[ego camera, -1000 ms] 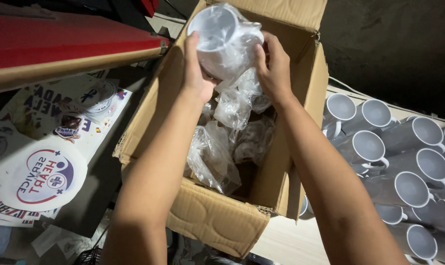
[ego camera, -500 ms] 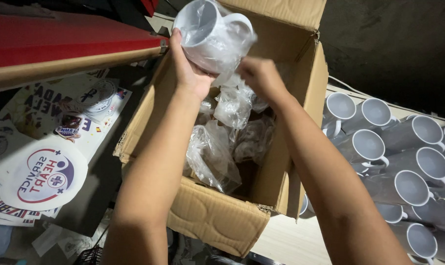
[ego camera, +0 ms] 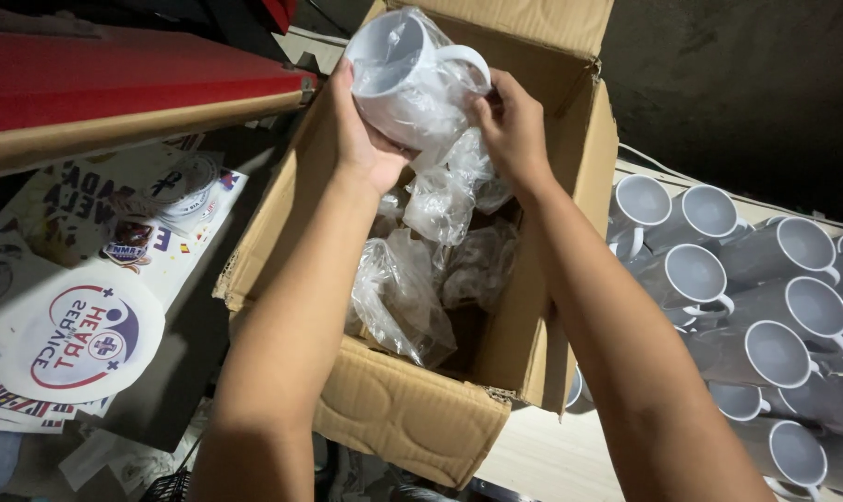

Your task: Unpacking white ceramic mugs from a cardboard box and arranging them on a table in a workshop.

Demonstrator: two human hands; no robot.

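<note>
A white mug wrapped in a clear plastic bag is held above an open cardboard box. My left hand cups the mug from below and the left side. My right hand grips the loose plastic beside the mug's handle. Inside the box lie several crumpled clear plastic bags, some seeming to hold more mugs.
Several white mugs lie on their sides in rows on a pale surface right of the box. A red board juts in at the upper left. Round and rectangular printed stickers cover the surface at the left.
The wrapped mug has been lifted higher out of the box and turned so that its handle faces right. My right hand slid from the mug's side down to the loose plastic.
</note>
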